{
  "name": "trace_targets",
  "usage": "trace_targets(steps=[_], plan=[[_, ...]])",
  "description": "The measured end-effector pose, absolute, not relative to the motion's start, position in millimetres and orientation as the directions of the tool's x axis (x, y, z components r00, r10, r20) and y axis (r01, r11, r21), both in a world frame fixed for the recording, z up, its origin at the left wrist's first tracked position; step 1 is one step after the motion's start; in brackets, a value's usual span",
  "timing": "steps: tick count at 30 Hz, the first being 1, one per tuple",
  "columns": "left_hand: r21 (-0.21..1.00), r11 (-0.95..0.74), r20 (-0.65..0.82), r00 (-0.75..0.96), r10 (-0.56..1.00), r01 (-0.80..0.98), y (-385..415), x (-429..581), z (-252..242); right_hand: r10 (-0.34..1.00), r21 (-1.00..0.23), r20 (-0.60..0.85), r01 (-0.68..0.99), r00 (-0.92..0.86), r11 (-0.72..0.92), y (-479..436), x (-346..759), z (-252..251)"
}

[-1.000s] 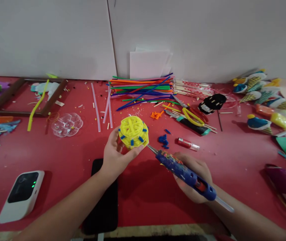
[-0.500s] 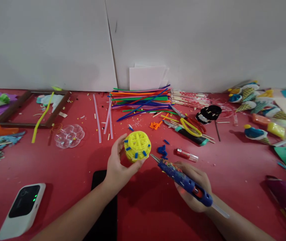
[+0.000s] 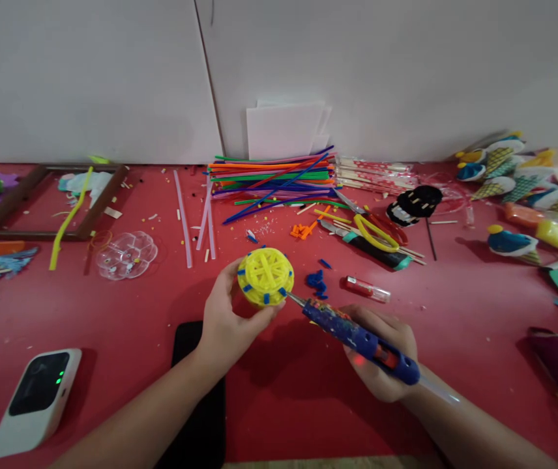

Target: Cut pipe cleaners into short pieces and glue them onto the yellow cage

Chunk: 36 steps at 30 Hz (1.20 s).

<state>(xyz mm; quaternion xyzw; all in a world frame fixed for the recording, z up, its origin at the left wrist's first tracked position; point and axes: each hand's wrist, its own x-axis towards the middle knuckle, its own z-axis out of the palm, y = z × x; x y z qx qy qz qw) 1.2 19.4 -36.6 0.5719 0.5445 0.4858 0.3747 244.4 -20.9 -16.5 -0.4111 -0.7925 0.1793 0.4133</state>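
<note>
Between the thumb and fingers of my left hand [image 3: 227, 322] is a round yellow pipe-cleaner craft [image 3: 266, 273], with short blue pieces spaced around its edge and a spoked pattern on top. My right hand [image 3: 381, 352] is wrapped around a blue hot glue gun [image 3: 352, 335], smeared with old glue. A clear glue stick [image 3: 438, 389] pokes out of its back end. The metal nozzle [image 3: 295, 299] is at the craft's lower right edge, by a blue piece; whether it touches is hard to see. Small blue scraps [image 3: 317, 282] lie just beyond the nozzle.
Pipe cleaners [image 3: 274, 179] are heaped by the wall. Yellow-handled scissors [image 3: 374, 233], a box cutter [image 3: 379, 253] and a red lighter-like tube [image 3: 367, 288] lie to the right. A black phone-like slab [image 3: 198, 410] is under my left forearm; a white device [image 3: 37, 400] sits left.
The glue gun's nozzle has come up to the craft's edge, closing the small gap. The craft has turned slightly in my left hand. The camera view has shifted a little.
</note>
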Motion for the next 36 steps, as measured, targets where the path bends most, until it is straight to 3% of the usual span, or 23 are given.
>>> trace_targets(steps=[16, 36], plan=[[0.911, -0.241, 0.268, -0.039, 0.963, 0.334, 17.9, 1.3, -37.1, 0.818, -0.617, 0.477, 0.539, -0.323, 0.573, -21.9, 251.1, -16.5], [0.936, -0.221, 0.245, -0.059, 0.968, 0.274, 18.5, 0.9, -39.1, 0.839, -0.611, 0.443, 0.579, -0.315, 0.540, -25.1, 252.8, -15.4]])
